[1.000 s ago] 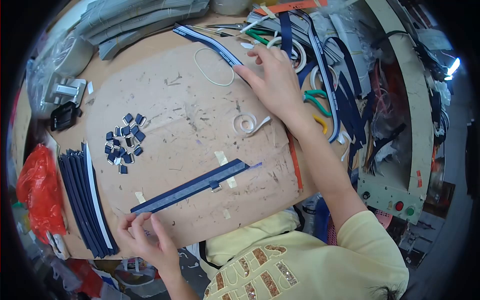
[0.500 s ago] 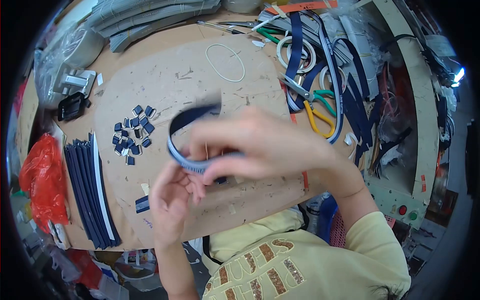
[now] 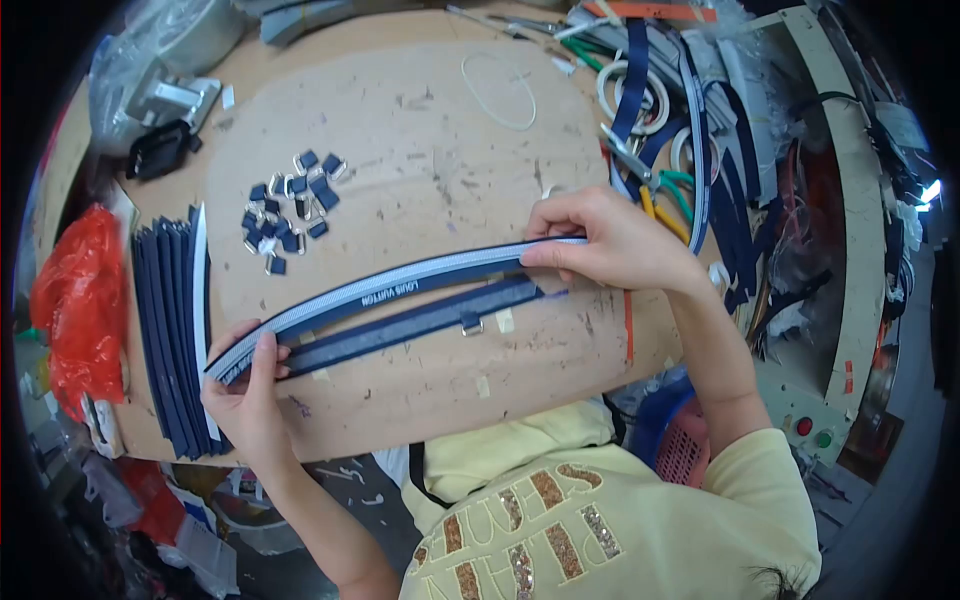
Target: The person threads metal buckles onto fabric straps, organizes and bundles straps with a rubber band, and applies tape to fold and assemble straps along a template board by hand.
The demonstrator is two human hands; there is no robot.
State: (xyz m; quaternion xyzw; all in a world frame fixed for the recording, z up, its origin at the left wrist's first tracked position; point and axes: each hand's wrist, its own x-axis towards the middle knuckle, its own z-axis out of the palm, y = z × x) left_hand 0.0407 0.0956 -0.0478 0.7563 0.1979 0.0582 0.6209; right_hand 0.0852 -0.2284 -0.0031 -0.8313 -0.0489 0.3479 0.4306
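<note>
Stretched between my two hands is a long navy strap with a pale ribbed band and white "LOUIS VUITTON" lettering. My left hand pinches its left end between thumb and fingers. Near the right end, my right hand grips it with the thumb on top. Just below, a second navy strip with a greyish face lies on the board, its left end partly behind my left fingers. Beside that strip sits a small navy tab with a metal ring.
Several ringed navy tabs lie in a loose cluster. Left of my left hand is a stack of navy strips, beside a red plastic bag. Tape rolls, scissors and more straps lie at the right. A pale elastic loop lies farther back.
The strap was curled between my hands and blurred; now it is drawn out lengthwise. My left hand has moved left and my right hand right. The second strip is now mostly visible.
</note>
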